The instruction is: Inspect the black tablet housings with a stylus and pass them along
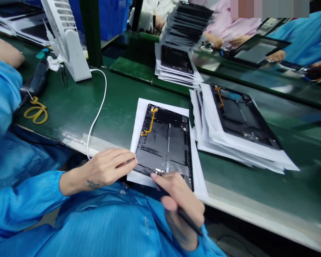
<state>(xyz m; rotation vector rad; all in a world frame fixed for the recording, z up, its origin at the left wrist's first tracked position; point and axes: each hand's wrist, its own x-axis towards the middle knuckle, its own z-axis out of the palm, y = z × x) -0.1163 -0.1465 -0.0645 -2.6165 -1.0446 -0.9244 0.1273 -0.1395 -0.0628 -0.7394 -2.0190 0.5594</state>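
Note:
An opened tablet [164, 142] with its back cover off lies on a white sheet [141, 114] at the near edge of the green bench [115, 107]. A yellow flex cable [149, 123] runs along its upper left. My left hand [104, 169] rests at the tablet's lower left corner, fingers together and pressed against its edge. My right hand [180, 200] is closed round a thin dark tool [188, 221], whose tip touches the connector at the tablet's bottom edge.
To the right, another open tablet [242, 116] tops a stack of white sheets. More tablets and sheets [176, 60] are stacked behind. A white fan [66, 39] with its cable, a dark tool and yellow scissors [36, 112] lie left. Other people's hands work at the far side.

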